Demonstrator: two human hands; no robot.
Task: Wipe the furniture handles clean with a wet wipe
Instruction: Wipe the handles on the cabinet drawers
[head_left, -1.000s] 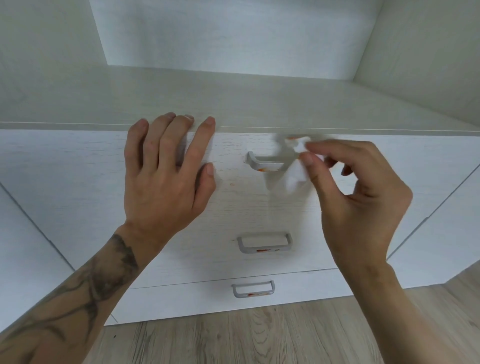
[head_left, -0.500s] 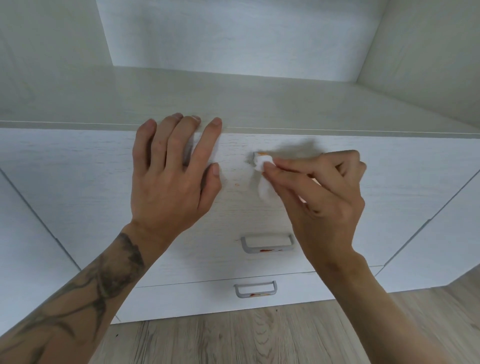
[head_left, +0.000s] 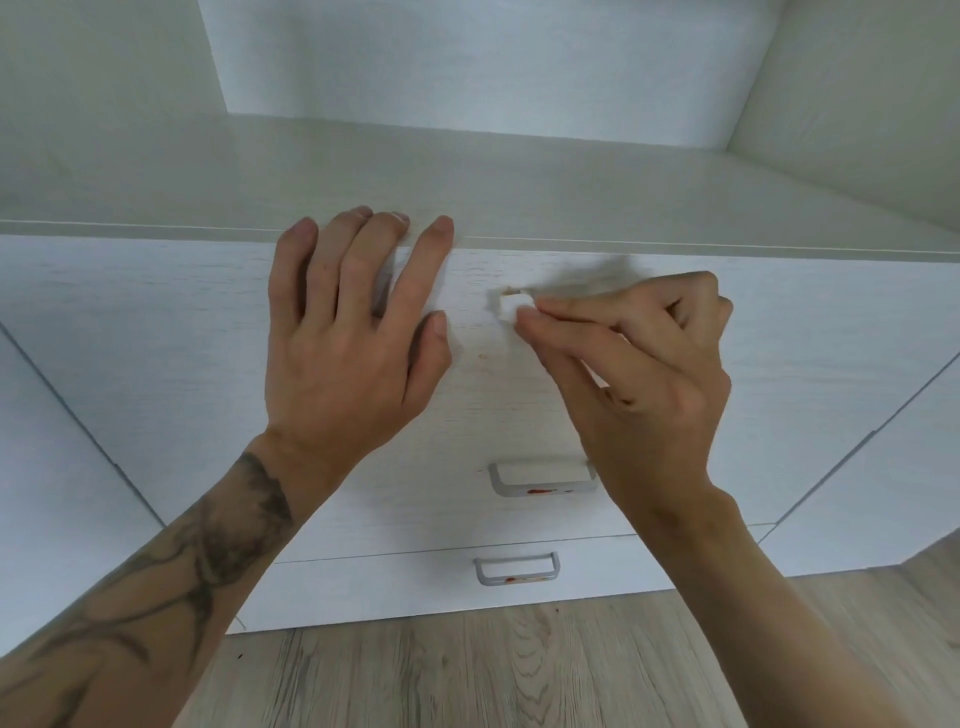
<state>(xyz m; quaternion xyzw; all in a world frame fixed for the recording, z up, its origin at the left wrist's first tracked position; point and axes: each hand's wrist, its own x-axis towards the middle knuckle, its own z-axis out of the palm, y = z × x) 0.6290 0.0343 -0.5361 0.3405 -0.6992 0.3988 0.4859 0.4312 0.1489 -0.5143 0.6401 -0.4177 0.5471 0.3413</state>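
My right hand pinches a small white wet wipe against the left end of the top drawer's grey handle, most of which is hidden under my fingers. My left hand lies flat, fingers spread, on the white drawer front just left of it. The middle drawer's handle shows red smears along its lower bar. The bottom drawer's handle also carries a small red mark.
A small orange spot marks the drawer front between my hands. The cabinet top forms an open shelf recess with side walls. White cabinet doors flank the drawers. Wood-look floor lies below.
My right hand slid the wipe from the right end of the top handle to its left end, covering the handle. My left hand stayed pressed on the drawer front.
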